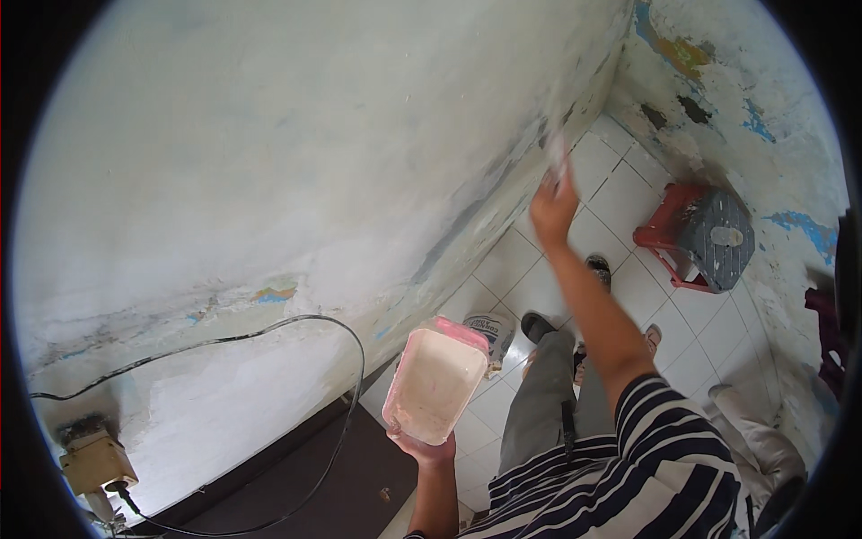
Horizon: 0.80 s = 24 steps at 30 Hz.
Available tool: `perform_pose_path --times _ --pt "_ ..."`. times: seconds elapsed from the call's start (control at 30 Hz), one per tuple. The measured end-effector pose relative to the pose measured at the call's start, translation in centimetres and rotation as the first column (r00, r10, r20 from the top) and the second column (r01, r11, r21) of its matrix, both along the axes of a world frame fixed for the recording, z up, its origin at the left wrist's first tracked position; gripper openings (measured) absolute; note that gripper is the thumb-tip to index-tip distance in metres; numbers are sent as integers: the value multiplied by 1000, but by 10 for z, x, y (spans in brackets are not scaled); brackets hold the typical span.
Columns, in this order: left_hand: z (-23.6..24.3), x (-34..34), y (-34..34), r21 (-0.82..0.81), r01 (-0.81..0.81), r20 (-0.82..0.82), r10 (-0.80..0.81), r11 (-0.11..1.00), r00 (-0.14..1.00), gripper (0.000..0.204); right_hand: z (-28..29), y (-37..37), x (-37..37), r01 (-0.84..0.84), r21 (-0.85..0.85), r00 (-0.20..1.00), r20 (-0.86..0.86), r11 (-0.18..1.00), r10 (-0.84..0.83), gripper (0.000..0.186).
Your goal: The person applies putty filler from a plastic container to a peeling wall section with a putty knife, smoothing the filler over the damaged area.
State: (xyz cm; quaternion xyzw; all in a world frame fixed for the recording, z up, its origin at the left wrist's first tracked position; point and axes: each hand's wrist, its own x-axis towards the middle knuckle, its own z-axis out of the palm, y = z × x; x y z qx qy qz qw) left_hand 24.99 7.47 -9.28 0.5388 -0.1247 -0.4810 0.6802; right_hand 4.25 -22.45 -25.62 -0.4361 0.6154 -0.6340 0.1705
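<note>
My left hand (422,449) grips the lower end of a pink plastic tub (438,382), its pale inside smeared with a light paste. My right arm reaches forward, and my right hand (554,202) is closed round a pale, motion-blurred object (560,148) that I cannot make out clearly. It is close to the lower part of the patchy plastered wall (341,180), near the corner; whether it touches the wall is unclear.
A red-and-grey stool (709,238) stands by the peeling right wall (754,117). A printed bucket (494,332) sits on the white tiles (530,269). A black cable (305,319) loops from a socket box (94,463) over a dark surface (332,485). Another person's sandalled foot (653,340) is beside me.
</note>
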Motion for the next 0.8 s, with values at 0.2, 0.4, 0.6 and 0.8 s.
perform_pose_path --times 0.2,0.4,0.6,0.8 --pt "2 3 0 -31 32 4 -32 999 999 85 25 -59 -3 -82 129 996 48 988 76 65" --pt "-4 14 5 -29 73 -59 -75 997 995 87 3 89 120 -374 -22 928 -7 927 374 59" --pt "-8 8 0 -45 49 -27 -51 998 998 86 3 86 69 -337 244 926 263 909 272 64" --pt "-23 -3 4 -82 57 -73 -63 995 995 85 8 -8 24 -164 97 970 198 982 142 57"
